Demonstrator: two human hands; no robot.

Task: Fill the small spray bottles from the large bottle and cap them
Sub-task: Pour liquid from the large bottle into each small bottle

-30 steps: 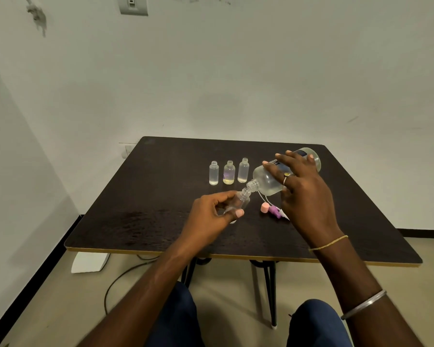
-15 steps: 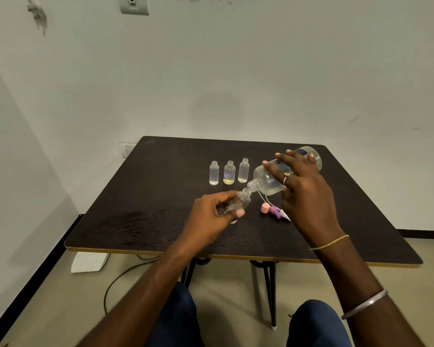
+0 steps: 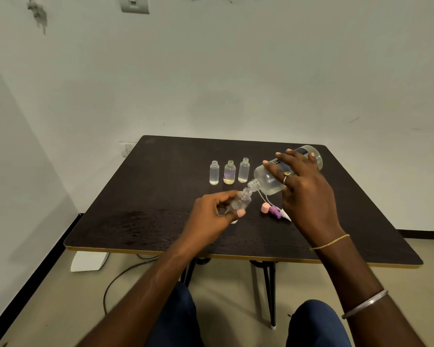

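Little moves since before: our right hand (image 3: pixel 306 194) grips the tilted large bottle (image 3: pixel 267 180) from above, its mouth meeting the small spray bottle (image 3: pixel 241 200). Our left hand (image 3: pixel 211 216) pinches that one, angled upward.

- The wall switch (image 3: pixel 134 5) sits a touch higher in the view than a second ago.
- The large bottle (image 3: pixel 268 180) and the small spray bottle (image 3: pixel 241 201) at its mouth show no shift that can be made out.
- Any rise of liquid in it is too faint to tell.
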